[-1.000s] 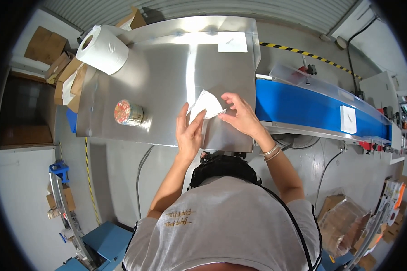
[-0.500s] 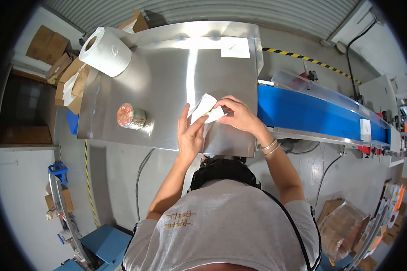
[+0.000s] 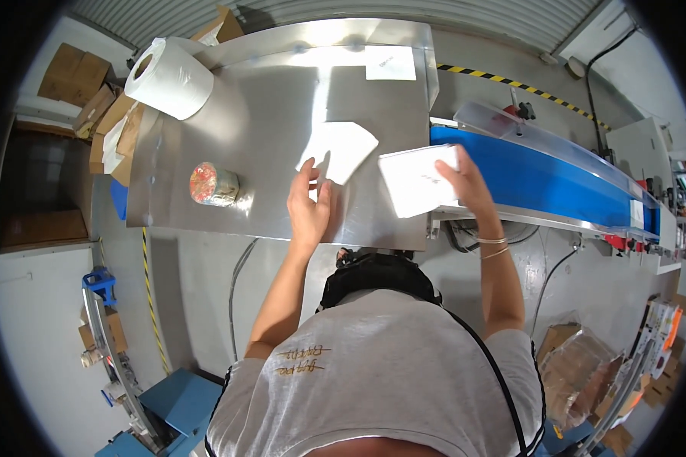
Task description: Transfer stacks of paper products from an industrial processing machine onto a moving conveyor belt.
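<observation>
My right hand (image 3: 465, 183) is closed on the edge of a flat white box (image 3: 415, 183) with small dark print. It holds the box tilted over the right edge of the steel table, beside the blue conveyor belt. A white sheet (image 3: 347, 148) lies on the table left of the box, its outline angled and partly rounded. At the sheet's lower left corner is my left hand (image 3: 309, 206), fingers apart and slightly curled, holding nothing. Whether its fingertips touch the sheet I cannot tell.
On the steel table (image 3: 274, 99) stand a large white roll (image 3: 179, 84) and a roll of patterned tape (image 3: 215, 184). A white printed sheet (image 3: 390, 63) lies at the back. The blue conveyor (image 3: 526, 175) runs off rightward, carrying another white item (image 3: 637, 211). Cardboard boxes (image 3: 76, 75) sit at the far left.
Both hands were together on a small folded white piece. Now they are apart: the right has moved right with a flat white box, and a white sheet lies by the left. The conveyor item has moved right.
</observation>
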Tool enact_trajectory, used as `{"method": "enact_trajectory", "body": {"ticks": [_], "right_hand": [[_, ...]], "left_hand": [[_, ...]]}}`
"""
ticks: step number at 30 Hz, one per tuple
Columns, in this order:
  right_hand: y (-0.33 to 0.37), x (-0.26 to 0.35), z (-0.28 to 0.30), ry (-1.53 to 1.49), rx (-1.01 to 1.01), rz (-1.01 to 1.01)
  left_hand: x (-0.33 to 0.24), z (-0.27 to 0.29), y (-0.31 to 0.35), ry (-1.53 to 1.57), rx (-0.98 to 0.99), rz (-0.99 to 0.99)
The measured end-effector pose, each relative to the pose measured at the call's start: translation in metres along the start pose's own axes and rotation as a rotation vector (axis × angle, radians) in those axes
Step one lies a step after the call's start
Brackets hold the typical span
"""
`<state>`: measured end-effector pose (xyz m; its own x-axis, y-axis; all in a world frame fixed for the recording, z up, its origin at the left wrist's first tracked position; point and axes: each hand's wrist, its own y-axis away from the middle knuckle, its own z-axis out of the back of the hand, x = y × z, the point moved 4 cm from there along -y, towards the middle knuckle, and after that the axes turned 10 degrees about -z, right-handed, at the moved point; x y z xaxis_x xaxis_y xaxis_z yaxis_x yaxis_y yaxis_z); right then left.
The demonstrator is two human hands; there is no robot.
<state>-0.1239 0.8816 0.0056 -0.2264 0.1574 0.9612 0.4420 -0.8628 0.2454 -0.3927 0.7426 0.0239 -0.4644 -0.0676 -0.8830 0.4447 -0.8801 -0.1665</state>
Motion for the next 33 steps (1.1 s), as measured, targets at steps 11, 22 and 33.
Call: {"method": "enact_trajectory", "body": {"ticks": [11, 22, 33], "right_hand": [[0.001, -0.05, 0.141, -0.314, -0.253, -0.231], [0.017, -0.039, 0.098, 0.673, -0.47, 0.49], [0.033, 0.013, -0.033, 0.283, 0.476, 0.212]], "left_hand": [[0.017, -0.053, -0.012, -0.717, 0.198, -0.535], [-0.007, -0.029, 0.091, -0.764, 0.594, -0.589], [-0.044, -0.006, 0.047, 0.114, 0.227, -0.062]]}}
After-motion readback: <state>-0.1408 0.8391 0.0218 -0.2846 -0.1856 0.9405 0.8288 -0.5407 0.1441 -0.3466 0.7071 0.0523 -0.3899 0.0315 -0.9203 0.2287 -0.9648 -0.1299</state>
